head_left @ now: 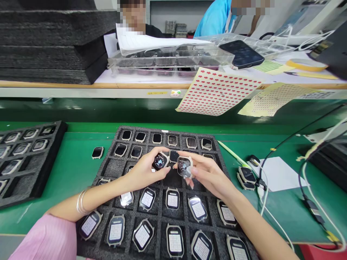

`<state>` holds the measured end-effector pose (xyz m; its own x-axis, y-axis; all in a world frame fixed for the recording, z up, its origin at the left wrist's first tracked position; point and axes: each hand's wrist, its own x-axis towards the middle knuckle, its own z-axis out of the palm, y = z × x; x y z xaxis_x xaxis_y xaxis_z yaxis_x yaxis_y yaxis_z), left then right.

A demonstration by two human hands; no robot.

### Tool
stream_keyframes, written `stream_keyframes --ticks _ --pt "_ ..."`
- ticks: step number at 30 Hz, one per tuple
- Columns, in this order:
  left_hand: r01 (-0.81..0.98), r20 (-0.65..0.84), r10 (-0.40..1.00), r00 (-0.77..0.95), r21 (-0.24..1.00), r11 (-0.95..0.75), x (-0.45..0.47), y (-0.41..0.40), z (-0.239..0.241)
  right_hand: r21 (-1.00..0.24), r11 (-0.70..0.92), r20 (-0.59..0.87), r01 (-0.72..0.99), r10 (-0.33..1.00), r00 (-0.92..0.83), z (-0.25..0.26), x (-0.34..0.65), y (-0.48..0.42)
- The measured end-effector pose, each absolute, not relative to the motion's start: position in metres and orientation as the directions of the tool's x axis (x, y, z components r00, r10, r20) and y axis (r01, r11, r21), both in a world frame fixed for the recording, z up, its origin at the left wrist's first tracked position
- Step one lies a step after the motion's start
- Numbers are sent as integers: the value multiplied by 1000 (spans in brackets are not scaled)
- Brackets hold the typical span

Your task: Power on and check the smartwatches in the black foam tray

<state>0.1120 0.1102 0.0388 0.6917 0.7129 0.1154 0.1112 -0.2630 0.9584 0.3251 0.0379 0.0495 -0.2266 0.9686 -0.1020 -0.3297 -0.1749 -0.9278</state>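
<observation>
Between the thumb and fingers of my left hand is a smartwatch without a strap, its round dial lit on a dark screen. My right hand grips a second smartwatch by its edges, also showing a dial. Both are held side by side above a black foam tray. Strapless watches fill many of the tray's compartments. Those in the front rows, such as one watch, show bright list-like screens, while a back-row watch is dark. My forearms cover some compartments.
Another foam tray of watches lies left, with a single watch beside it. To the right are stacked watches, a green pen, white paper and cables. A shelf behind carries plastic trays and a phone; two people are beyond.
</observation>
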Motion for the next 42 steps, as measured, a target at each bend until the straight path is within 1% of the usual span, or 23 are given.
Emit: stream_keyframes --ticks 3,6,8,11,14,19,27,34,42 --pt "21 36 706 708 997 -71 114 110 36 -913 -205 -129 -352 965 -228 50 325 39" --pt "-39 -65 687 724 990 135 115 111 38 -911 -219 -147 -349 964 -221 50 324 40" --pt "-71 -101 689 718 974 217 116 111 42 -918 -215 -154 -332 967 -201 50 324 40" --pt "-99 -134 695 707 953 285 117 112 47 -939 -193 -161 -284 978 -133 49 323 40" --pt "-116 -135 697 704 946 301 118 112 47 -961 -167 -156 -220 986 -66 49 322 39" --pt "-128 -123 694 709 946 299 117 111 45 -977 -123 -117 -173 992 -41 47 324 37" --pt "-132 -110 679 726 947 294 118 111 44 -980 -92 -81 -174 994 -71 47 325 37" --pt "-116 -116 693 711 953 279 118 110 45 -985 -87 -76 -148 994 -77 46 326 38" --pt "-103 -114 693 711 959 264 119 110 43 -985 -90 -85 -149 995 -43 50 326 36"
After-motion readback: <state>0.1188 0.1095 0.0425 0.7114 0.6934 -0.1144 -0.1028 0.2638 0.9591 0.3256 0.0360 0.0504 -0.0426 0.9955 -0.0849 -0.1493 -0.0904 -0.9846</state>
